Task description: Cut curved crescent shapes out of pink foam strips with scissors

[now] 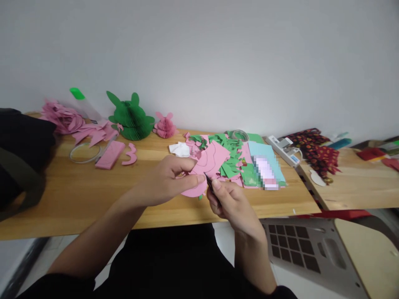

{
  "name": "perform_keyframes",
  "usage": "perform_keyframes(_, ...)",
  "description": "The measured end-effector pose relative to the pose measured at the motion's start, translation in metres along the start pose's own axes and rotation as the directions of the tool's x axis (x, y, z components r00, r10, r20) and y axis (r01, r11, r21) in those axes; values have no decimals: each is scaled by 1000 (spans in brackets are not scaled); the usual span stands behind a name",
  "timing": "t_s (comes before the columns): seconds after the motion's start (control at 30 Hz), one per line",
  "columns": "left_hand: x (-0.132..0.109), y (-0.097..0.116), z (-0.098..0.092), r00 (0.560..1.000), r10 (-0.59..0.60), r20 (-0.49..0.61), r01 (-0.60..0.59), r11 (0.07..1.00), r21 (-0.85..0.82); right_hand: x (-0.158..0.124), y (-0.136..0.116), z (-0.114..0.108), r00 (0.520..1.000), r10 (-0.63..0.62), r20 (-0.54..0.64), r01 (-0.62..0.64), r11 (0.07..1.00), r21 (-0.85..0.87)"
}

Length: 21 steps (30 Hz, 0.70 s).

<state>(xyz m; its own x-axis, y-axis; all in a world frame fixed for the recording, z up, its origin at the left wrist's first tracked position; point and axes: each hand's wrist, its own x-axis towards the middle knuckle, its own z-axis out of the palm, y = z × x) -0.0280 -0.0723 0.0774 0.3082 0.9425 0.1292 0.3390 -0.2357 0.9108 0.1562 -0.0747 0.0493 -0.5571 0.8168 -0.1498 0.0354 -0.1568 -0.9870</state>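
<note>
My left hand (170,180) pinches a piece of pink paper (213,158) between thumb and fingers, held above the table. Curved pencil-like lines run across the paper. In my right hand (229,199) are dark scissors (209,181), their tip touching the paper's lower edge; the closed fingers hide most of the handles. A rounded pink paper shape (195,190) shows just below my left thumb. Behind the held paper lies a heap of green and pink paper scraps (230,149).
Honeycomb paper figures, one green (132,120) and one pink (165,125), stand by the wall. Left are a tape roll (84,153), a pink paper stack (110,155) and a curvy cutout (130,155). To the right lie blue paper (264,150) and a power strip (285,150).
</note>
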Motion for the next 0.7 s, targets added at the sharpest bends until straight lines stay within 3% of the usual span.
perform_keyframes(0.3, 2, 8, -20, 984, 175, -18, -172, 978, 118, 0, -7, 0, 999, -38, 26, 39, 998, -45)
perform_keyframes(0.53, 3, 13, -23, 998, 52, -20, -52, 999, 17, 1, -7, 0, 998, -65, 21, 67, 995, -80)
perform_keyframes(0.6, 2, 10, -22, 997, 17, -78, -20, 999, -39, 1, -6, -2, 998, -63, 18, 64, 995, -82)
perform_keyframes(0.7, 4, 0, -24, 963, -32, -268, -1, 992, -123, 2, -3, -6, 999, -48, -14, 47, 996, -77)
